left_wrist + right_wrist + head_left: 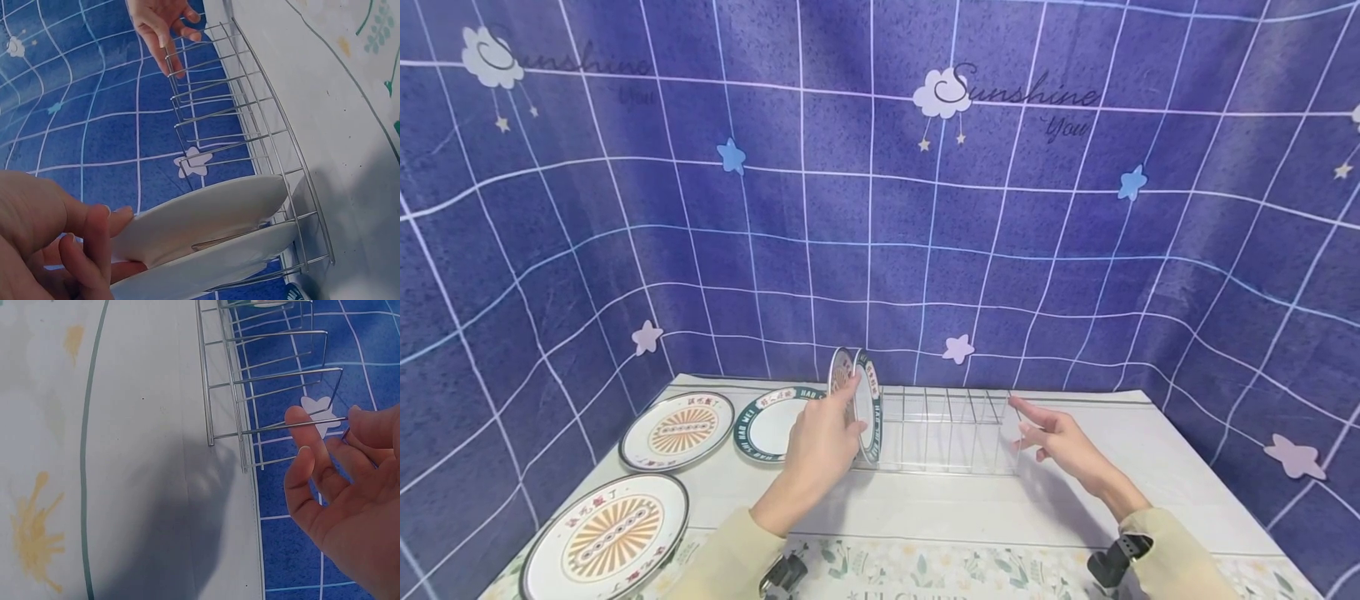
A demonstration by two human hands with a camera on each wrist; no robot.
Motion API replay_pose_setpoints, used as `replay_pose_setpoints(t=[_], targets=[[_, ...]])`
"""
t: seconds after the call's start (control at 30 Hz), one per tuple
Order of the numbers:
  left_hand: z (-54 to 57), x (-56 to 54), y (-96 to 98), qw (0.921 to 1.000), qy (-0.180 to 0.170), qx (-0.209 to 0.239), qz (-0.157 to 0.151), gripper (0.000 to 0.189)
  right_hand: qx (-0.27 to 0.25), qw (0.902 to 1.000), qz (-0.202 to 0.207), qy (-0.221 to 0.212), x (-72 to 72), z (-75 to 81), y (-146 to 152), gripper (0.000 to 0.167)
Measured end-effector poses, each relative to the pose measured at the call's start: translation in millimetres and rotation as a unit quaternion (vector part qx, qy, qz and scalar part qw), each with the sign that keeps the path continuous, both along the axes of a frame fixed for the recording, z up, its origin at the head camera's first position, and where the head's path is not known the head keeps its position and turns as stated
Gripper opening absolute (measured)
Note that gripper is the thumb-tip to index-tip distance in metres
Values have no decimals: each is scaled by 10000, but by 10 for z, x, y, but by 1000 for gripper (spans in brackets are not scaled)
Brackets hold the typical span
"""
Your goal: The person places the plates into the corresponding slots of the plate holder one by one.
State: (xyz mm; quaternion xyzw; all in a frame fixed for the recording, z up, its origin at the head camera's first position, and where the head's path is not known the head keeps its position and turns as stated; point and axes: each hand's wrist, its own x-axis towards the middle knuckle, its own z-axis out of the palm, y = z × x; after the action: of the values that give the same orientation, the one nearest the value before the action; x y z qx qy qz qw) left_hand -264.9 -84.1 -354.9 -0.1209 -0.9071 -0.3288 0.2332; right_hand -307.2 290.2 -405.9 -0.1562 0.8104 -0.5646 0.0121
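A metal wire dish rack [951,421] stands on the table, with two plates upright in its left end. The outer one is a white plate with an orange sunburst [839,372]; the inner one is a green-rimmed plate [868,408]. My left hand [823,433] pinches the green-rimmed plate by its edge, some fingers reaching between the two plates. From the left wrist, the pale back of that plate [206,209] shows near the fingertips. At the rack's far right end, my right hand [1063,446] holds the end wire [312,424] between thumb and fingers.
Left of the rack lies another green-rimmed plate [775,425], partly behind the left hand. Two more sunburst plates, a farther one [677,429] and a nearer one [606,537], lie flat at the left. A blue gridded curtain [880,208] hangs close behind the table.
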Motion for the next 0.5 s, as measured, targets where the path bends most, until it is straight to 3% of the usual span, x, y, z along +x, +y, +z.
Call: replay_pose_setpoints(t=[0.27,0.5], targets=[[23,87,-23,9997,-44,-193,120,72,26,10000,-25,58,-9,2,6,58],[69,265,-135,9999,66,-60,104,65,79,10000,-31,35,-7,-4,5,56]])
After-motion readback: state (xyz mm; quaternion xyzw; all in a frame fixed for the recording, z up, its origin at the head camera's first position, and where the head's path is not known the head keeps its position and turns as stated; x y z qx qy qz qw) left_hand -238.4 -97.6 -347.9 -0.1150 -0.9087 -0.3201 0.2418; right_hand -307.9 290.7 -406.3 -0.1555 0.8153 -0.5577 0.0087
